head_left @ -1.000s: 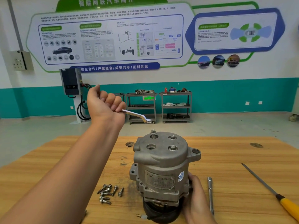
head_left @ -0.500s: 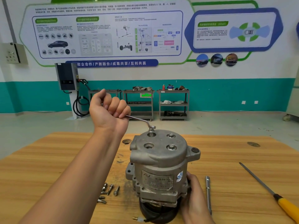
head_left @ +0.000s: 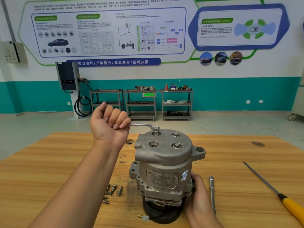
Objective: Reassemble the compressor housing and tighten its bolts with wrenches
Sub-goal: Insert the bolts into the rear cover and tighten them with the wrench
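Note:
A grey metal compressor (head_left: pixel 164 163) stands upright on its black pulley on the wooden table (head_left: pixel 49 162). Its top cover carries two seated bolts (head_left: pixel 176 145) on the right, an empty hole at the near left, and one raised bolt (head_left: pixel 156 129) at the far left. An offset ring wrench (head_left: pixel 141 124) sits with its ring on that raised bolt. My left hand (head_left: pixel 109 124) is closed in a fist on the wrench handle, left of the compressor. My right hand (head_left: pixel 199 199) grips the lower right side of the compressor body.
Several loose bolts (head_left: pixel 113 190) lie on the table left of the compressor base. A thin metal rod (head_left: pixel 212 193) lies just right of my right hand. A file with a yellow handle (head_left: pixel 276 193) lies at the far right. Tool carts stand by the far wall.
My left hand brought the wrench down from above the compressor and set its ring on the raised bolt. The right hand kept its hold on the body.

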`<state>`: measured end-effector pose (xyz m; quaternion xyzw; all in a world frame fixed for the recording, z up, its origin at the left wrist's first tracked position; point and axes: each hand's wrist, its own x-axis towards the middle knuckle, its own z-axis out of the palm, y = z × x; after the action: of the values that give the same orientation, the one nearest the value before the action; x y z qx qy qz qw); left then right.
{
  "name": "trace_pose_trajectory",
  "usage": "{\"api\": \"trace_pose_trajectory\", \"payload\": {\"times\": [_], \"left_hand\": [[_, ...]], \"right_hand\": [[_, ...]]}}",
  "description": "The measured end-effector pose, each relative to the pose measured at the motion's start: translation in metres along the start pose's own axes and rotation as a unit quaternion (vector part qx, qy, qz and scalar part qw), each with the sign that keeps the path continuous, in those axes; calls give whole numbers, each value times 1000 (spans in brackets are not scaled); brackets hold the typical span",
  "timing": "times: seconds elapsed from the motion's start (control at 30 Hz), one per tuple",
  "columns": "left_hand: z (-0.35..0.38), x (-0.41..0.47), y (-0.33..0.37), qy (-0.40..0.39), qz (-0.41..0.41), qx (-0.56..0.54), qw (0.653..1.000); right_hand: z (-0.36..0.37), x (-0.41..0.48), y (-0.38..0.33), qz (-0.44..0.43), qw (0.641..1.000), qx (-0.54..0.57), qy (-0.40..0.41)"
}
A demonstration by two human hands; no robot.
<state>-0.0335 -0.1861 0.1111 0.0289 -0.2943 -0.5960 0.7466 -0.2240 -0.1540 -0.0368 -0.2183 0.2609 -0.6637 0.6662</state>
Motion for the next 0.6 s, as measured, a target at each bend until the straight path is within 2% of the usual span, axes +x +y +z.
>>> {"api": "trace_pose_trajectory", "payload": {"times": [0.1, 0.23, 0.47, 0.53, 0.6], "left_hand": [[1, 2, 1, 20, -5, 21, 1000], [7, 7, 1, 96, -6, 48, 994], [5, 19, 0, 220, -32, 18, 975], [7, 29, -2, 255, -50, 54, 964], [11, 42, -3, 263, -77, 107, 956]], "right_hand": [[1, -1, 0, 1, 1000, -4, 11], [1, -2, -1, -5, 999, -18, 27], [-2, -2, 0, 2, 998, -56, 24], [-1, -6, -1, 31, 997, -63, 31], [7, -1, -4, 52, 989, -125, 54]]}}
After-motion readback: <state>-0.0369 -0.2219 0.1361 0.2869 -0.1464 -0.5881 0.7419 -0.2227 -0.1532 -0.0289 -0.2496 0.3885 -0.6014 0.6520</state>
